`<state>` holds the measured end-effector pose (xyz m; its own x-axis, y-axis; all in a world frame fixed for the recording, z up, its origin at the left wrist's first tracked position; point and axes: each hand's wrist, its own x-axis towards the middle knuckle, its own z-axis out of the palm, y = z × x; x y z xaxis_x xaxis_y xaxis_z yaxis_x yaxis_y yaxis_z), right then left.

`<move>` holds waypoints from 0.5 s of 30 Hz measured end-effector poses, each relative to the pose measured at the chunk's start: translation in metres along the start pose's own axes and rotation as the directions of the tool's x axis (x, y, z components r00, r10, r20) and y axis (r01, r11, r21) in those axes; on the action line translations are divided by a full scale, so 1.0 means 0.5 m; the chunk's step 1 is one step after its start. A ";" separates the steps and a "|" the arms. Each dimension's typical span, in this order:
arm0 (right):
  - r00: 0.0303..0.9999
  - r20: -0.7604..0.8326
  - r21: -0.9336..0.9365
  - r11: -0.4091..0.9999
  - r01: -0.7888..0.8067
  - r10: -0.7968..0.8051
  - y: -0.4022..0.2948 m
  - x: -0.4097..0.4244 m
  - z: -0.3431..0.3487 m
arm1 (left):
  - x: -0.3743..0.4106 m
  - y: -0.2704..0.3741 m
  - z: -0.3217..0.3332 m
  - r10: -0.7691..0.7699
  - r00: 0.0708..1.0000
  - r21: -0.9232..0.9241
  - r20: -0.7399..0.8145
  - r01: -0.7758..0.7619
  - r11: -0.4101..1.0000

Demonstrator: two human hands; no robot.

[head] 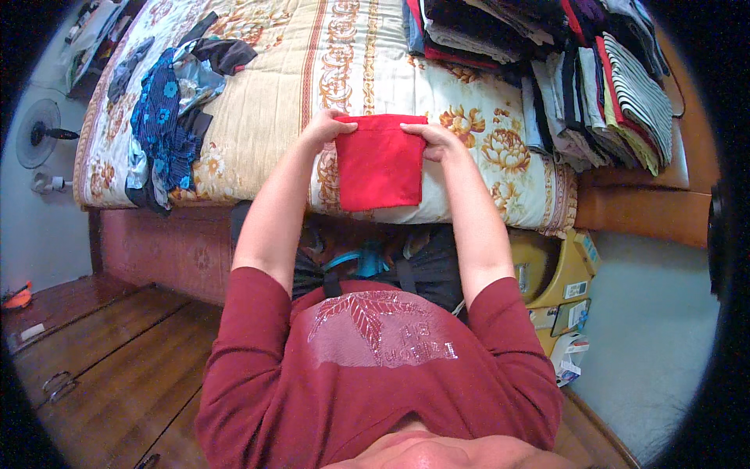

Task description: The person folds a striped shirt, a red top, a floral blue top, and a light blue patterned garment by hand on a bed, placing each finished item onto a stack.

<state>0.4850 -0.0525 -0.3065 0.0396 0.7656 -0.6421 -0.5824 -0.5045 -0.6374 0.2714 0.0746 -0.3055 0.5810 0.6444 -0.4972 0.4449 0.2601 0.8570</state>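
Note:
A folded red cloth (381, 167) hangs between my two hands at the near edge of the bed. Its upper left corner is pinched by my left hand (328, 129), thumb on top. My right hand (436, 139) grips the upper right corner the same way, with its fingers behind the cloth. Beneath lies a floral bedspread (263, 117). Loose, rumpled clothes, among them a blue patterned garment (161, 117), lie on the left part of the bed. Stacks of folded clothes (597, 105) stand on the right, a striped folded garment (638, 94) at their outer side.
More folded clothes (480, 32) are piled at the far right of the bed. A fan (40, 133) is at the far left, wooden cabinet doors (117, 375) at the lower left. Wooden furniture (644, 214) adjoins the bed on the right, above a yellow unit (542, 293).

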 end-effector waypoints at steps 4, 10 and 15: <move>0.929 0.184 -0.223 0.907 0.358 -0.322 -0.090 -0.101 0.031 | -0.057 0.109 -0.034 0.317 0.943 0.261 0.101 -0.333 0.906; 0.499 0.389 -0.716 0.087 0.692 -0.774 -0.030 -0.211 0.055 | -0.219 0.111 0.018 0.813 0.555 0.809 0.175 -0.551 0.202; 0.464 0.336 -0.920 -0.179 0.349 -0.820 0.200 -0.138 -0.021 | -0.183 -0.149 0.071 0.777 0.528 0.853 0.342 -0.521 -0.022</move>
<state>0.4327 -0.1600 -0.3305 0.2233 0.9030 0.3671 0.8646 -0.0096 -0.5023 0.2092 -0.0291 -0.3288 0.8858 0.2958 0.3575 0.2686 -0.9551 0.1248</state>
